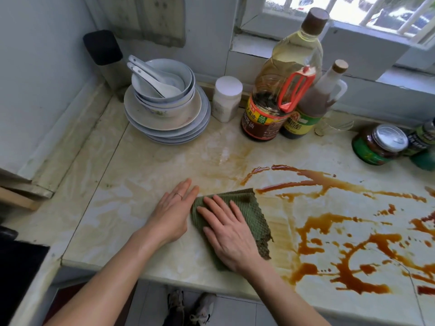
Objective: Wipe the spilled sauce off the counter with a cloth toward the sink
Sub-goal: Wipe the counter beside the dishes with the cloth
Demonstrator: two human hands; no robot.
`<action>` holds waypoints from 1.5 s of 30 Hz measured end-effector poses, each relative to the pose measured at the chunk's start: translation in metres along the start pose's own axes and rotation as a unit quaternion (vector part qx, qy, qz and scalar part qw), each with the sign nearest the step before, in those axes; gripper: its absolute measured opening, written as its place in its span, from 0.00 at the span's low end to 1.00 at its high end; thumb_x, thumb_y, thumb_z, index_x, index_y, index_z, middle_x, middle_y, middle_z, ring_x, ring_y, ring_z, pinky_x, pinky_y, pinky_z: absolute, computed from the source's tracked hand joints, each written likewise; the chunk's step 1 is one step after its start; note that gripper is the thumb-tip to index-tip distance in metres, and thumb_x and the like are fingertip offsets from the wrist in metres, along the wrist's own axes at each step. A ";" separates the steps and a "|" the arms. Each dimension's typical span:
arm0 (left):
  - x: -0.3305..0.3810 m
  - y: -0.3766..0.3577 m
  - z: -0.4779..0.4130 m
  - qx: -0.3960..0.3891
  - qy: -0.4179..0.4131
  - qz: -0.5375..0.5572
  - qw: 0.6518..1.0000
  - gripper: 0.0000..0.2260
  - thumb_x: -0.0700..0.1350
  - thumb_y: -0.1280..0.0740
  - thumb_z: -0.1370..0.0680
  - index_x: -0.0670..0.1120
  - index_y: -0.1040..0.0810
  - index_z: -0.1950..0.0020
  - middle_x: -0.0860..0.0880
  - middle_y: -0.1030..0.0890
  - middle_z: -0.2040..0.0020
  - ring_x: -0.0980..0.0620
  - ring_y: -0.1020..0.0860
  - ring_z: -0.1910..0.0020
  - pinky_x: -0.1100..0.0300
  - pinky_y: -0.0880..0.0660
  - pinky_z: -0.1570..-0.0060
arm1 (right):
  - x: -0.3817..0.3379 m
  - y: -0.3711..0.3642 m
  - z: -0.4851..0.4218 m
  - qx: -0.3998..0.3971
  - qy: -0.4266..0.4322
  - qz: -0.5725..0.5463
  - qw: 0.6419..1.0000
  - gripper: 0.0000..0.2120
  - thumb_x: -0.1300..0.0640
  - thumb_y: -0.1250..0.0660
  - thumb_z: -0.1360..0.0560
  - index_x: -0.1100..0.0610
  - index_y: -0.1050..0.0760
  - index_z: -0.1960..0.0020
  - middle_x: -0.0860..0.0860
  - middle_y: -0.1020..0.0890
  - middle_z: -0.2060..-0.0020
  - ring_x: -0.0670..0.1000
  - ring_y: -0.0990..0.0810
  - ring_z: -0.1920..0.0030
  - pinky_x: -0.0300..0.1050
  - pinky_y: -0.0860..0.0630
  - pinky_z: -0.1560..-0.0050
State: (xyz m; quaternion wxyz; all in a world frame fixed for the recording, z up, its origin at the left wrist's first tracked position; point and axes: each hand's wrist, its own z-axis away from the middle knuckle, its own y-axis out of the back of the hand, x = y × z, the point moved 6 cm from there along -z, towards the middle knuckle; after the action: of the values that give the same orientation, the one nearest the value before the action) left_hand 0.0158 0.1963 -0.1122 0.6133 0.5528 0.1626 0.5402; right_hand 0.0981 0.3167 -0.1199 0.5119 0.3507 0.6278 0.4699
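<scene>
- Mid-wipe, by the look of it: pressing the green cloth (254,208) onto the tabletop (106,220) under the right grip (229,234), fingers straight and spread, pinching nothing.
- Resting the left grip (173,212) flat on bare tabletop just beside the cloth's left edge, fingers straight, holding nothing.
- Little cleared so far, judging by the spilled sauce (341,234): brown pools and streaks right of the cloth, the nearest almost touching its far corner, and only faint tan smears to its left.
- Next, probably: pushing the cloth through the pools under even pressure, gathering rather than spreading, and minding the front edge. Sink out of view, so no telling which way.
- Along the wall: stacked bowls (164,90) on plates (164,123), white spoons (150,78) in the top one, no food visible.
- White-lidded jar (227,100): whitish contents.
- Tall red-handled bottle (282,74): dark liquid low down, pale yellow above.
- Slimmer bottle (317,100) touching it: brown liquid well up.
- Silver-lidded jar (379,147) far right: dark paste inside.
</scene>
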 end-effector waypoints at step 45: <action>0.012 0.040 -0.035 0.030 0.019 -0.028 0.999 0.33 0.32 0.47 0.26 0.47 0.51 0.22 0.52 0.55 0.21 0.54 0.50 0.23 0.63 0.46 0.29 | 0.079 0.027 -0.137 -0.010 -0.252 0.055 0.966 0.26 0.40 0.51 0.20 0.41 0.49 0.22 0.44 0.48 0.22 0.57 0.51 0.24 0.65 0.53 0.30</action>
State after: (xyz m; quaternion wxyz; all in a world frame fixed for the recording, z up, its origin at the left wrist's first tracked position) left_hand -0.0273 0.2166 -0.0846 0.6081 0.5560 0.2060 0.5279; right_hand -0.0543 0.3660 -0.1138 0.6305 0.4868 0.4533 0.4002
